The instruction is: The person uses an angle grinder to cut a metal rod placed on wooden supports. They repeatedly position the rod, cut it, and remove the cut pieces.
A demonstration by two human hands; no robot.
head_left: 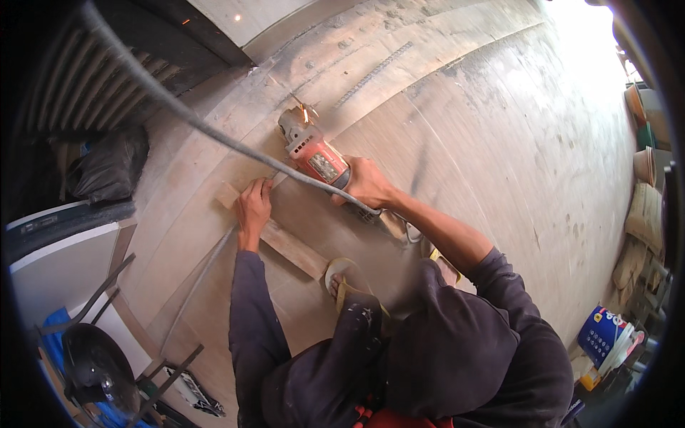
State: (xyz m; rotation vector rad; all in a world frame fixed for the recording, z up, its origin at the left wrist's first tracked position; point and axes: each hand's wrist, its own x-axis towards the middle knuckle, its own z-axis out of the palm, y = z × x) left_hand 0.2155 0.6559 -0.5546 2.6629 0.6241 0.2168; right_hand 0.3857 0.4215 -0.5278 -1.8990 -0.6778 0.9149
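Note:
My right hand (367,182) is wrapped round the rear body of a red and grey angle grinder (321,158), which points away from me, up and to the left. Orange sparks (307,114) fly at its head; the disc itself is hard to make out. My left hand (253,208) rests over the far end of a wooden block (296,250) on the floor. Its fingers are pinched together near a thin strip that runs toward the grinder; what they hold is unclear. A thick grey cable (214,132) crosses in front of the grinder and my right hand.
A ribbed steel bar (374,73) lies on the dusty floor beyond the grinder. My sandalled foot (341,278) is close to the block's near end. Left are a black bag (110,167) and a black chair (100,367); right, a blue and white bucket (605,335) and sacks (644,217).

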